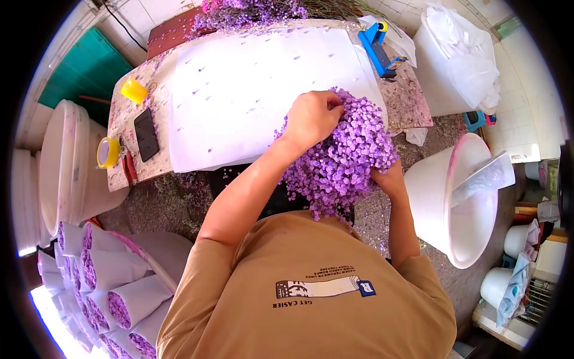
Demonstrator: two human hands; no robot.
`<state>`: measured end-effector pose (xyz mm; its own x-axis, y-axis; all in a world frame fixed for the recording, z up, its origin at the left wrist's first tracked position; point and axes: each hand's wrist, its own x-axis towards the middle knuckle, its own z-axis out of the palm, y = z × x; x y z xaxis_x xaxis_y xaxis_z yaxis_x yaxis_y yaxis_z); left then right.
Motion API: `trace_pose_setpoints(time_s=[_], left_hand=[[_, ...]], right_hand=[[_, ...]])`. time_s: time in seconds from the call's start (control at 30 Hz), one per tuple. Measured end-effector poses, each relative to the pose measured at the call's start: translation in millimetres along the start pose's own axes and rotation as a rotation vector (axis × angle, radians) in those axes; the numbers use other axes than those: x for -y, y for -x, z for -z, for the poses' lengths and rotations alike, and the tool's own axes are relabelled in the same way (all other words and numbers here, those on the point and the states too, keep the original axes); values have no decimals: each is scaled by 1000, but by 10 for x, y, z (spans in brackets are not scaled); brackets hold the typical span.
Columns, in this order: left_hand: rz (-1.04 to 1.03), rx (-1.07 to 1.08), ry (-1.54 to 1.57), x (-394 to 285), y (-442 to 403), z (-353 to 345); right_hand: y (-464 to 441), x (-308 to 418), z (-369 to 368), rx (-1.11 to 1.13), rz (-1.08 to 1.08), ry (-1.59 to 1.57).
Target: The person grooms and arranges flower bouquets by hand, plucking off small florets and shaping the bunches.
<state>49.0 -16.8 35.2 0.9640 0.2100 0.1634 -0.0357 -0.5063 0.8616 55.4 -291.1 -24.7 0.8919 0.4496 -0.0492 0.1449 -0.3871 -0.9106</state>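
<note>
A full bunch of purple baby's breath [353,158] is in front of my chest, over the near right edge of the worktable. My right hand [388,176] is wrapped round its lower right side; the blossoms hide most of the fingers and the stems. At the top of the bunch, my left hand [314,116] has its fingers curled and pinched together against the blossoms. Whatever sits between those fingertips is too small to make out. Large white paper sheets [251,90] lie beyond the bunch, with loose petals scattered over them.
On the table's left are a yellow tape roll [108,152], a phone [146,134] and red-handled cutters [129,167]. A blue tape dispenser [376,51] stands at the far right. Paper-wrapped bunches [119,308] fill the lower left. White tubs [439,197] stand on the right.
</note>
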Motion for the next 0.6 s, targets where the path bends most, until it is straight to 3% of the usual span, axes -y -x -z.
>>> trace_pose_setpoints(time_s=[0.1, 0.2, 0.3, 0.4, 0.47, 0.57, 0.6], left_hand=[[39, 15, 12, 31, -17, -12], [-12, -26, 287, 138, -11, 44], [310, 170, 1157, 95, 42, 278], [368, 245, 1378, 72, 107, 457], [368, 283, 1338, 50, 115, 476], [330, 317, 741, 33, 97, 398], [329, 317, 743, 91, 78, 311]], right_hand=[[-4, -26, -3, -8, 42, -6], [-22, -62, 10, -12, 47, 56], [-22, -116, 21, -14, 90, 89], [-24, -75, 19, 3, 104, 65], [-22, -30, 16, 3, 101, 53], [-31, -67, 29, 25, 134, 49], [-32, -74, 27, 26, 134, 51]])
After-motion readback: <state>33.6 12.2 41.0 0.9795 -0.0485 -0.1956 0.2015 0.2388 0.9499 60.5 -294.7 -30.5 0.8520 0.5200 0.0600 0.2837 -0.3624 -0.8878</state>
